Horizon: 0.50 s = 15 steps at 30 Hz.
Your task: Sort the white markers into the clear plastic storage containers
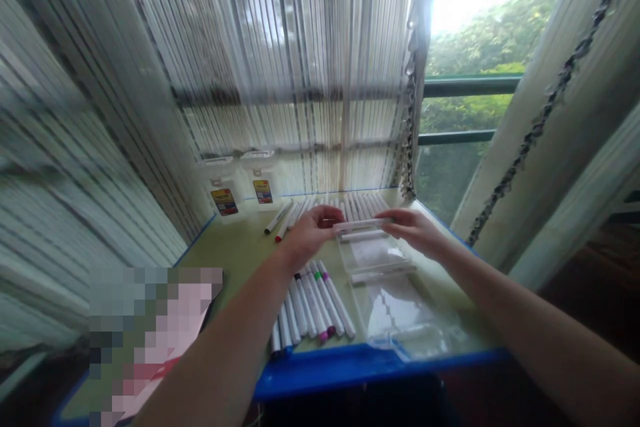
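Bare forearms [240,333] stretch over a table [237,243], the left hand [313,228] and right hand [413,227] holding a white marker [363,224] by its ends above the far part of a clear case [385,300]. More markers [313,303] lie beside it; two labelled boxes [261,180] stand at back left.

Shows a slim white marker [363,224], held by both ends, almost level, tilted up slightly to the right. Sits over the far end of a clear plastic case [393,303], touching or not, hard to tell. As for the case, lies open and flat on the green tabletop [235,247], in two see-through sections, far and near. Has a white stick [361,236] crosswise at the far end, close to the held marker. Shows glossy reflections in the near section and a rounded clear handle [425,339] nearest the viewer
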Tool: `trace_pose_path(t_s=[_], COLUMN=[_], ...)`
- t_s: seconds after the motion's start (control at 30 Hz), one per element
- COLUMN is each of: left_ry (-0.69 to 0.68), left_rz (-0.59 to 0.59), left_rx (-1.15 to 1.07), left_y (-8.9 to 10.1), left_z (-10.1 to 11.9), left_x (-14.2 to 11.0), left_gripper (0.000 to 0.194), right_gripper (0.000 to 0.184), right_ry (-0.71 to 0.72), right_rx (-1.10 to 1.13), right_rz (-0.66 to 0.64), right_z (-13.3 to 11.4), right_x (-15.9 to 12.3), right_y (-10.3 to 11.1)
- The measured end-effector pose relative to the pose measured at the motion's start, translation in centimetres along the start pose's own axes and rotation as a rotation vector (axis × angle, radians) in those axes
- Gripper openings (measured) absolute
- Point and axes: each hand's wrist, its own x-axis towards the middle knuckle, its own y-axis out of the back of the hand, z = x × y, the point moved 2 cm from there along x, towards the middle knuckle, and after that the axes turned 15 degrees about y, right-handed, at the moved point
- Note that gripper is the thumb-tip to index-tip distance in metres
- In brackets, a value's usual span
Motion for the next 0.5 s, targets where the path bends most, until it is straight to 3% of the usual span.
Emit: trace_pose_path(t_s=[0.1,0.17,0.33,0.5], left_ry=[0.019,0.055,0.085,0.039], left_rz=[-0.01,-0.006,0.03,0.067], left_rx=[-0.046,-0.01,0.175,0.428], left_y=[-0.3,-0.4,-0.6,-0.8], left_z=[-0.6,-1.1,-1.4,-0.2], left_x=[0.2,0.4,0.4,-0.2], left_gripper=[0.055,0.058,0.038,0.03], right_gripper=[0.029,0.028,0.034,0.033], right_ry=[-0.02,-0.046,-0.122,-0.074], right_rx=[0.067,0.091,0.139,0.085], right_rz=[0.019,0.036,0.047,0.023], right_z=[0.3,0.4,0.6,0.7], right_x=[-0.5,-0.8,-0.7,-0.2], right_y=[-0.3,-0.4,-0.2,1.1])
